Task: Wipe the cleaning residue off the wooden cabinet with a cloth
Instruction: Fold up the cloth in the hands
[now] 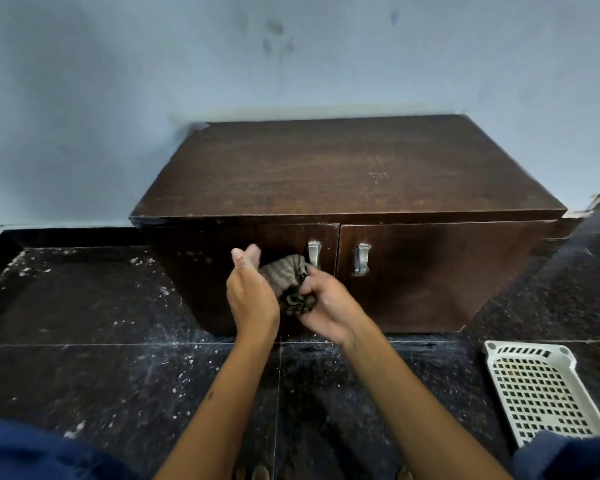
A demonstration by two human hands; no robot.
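A low dark wooden cabinet stands against a pale blue wall, with two shut doors and two metal handles. In front of the left door I hold a crumpled striped grey-brown cloth between both hands. My right hand grips the bunched lower part of the cloth. My left hand is upright beside it, fingers straight, palm against the cloth's left side. Faint pale smears show on the cabinet's top and on the left door.
The floor is dark speckled stone with white flecks scattered to the left. A white perforated plastic basket lies on the floor at the right. My blue-clad knees fill both lower corners.
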